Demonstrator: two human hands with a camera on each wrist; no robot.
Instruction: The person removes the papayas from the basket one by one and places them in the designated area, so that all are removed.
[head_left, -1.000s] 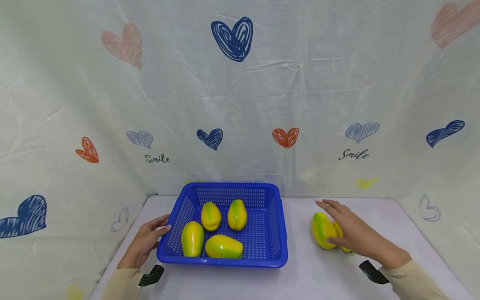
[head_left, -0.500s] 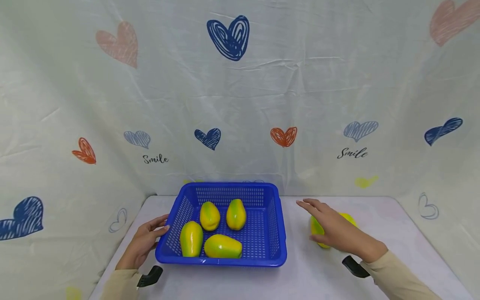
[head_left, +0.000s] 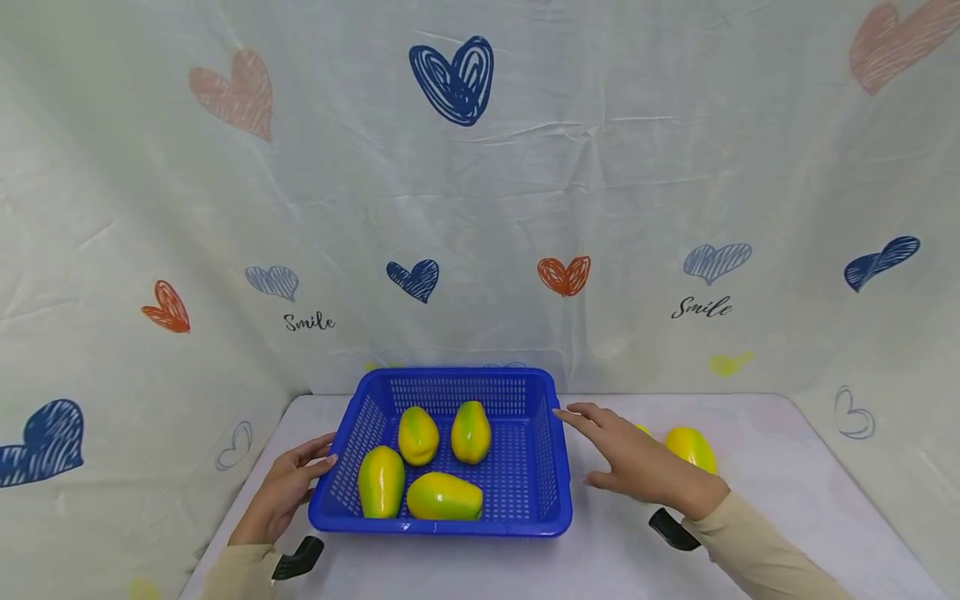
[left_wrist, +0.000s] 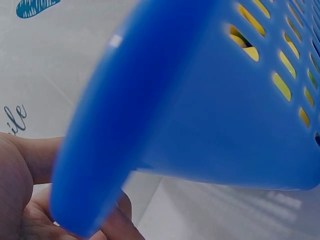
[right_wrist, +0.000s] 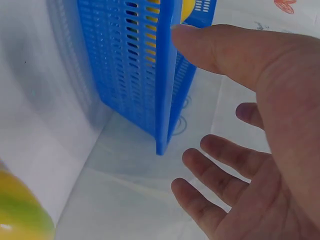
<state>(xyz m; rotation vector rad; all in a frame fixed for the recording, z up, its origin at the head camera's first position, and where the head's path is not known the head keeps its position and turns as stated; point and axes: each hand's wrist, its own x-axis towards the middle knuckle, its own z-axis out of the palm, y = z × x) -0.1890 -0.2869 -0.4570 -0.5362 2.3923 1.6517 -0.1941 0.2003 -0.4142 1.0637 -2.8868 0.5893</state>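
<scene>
A blue plastic basket (head_left: 528,467) stands on the table with several yellow-green papayas in it, one of them lying sideways (head_left: 446,497) near the front wall. My left hand (head_left: 279,493) holds the basket's left rim; in the left wrist view its fingers (left_wrist: 120,220) reach under the rim. At the right side, my right hand (head_left: 637,458) hovers with fingers spread and nothing in it, its fingertips right at the basket's right rim. Behind that hand lies another papaya (head_left: 692,450) on the table, and a sliver of yellow shows beside it, mostly hidden by the hand.
The white table (head_left: 607,554) extends in front of the basket and to its right. A pale curtain (head_left: 480,192) printed with hearts hangs close behind the table and along its sides. Each wrist carries a dark camera mount.
My right hand has moved left from over the papayas on the table to the basket's right rim, without carrying anything. My left hand has stayed on the left rim.
</scene>
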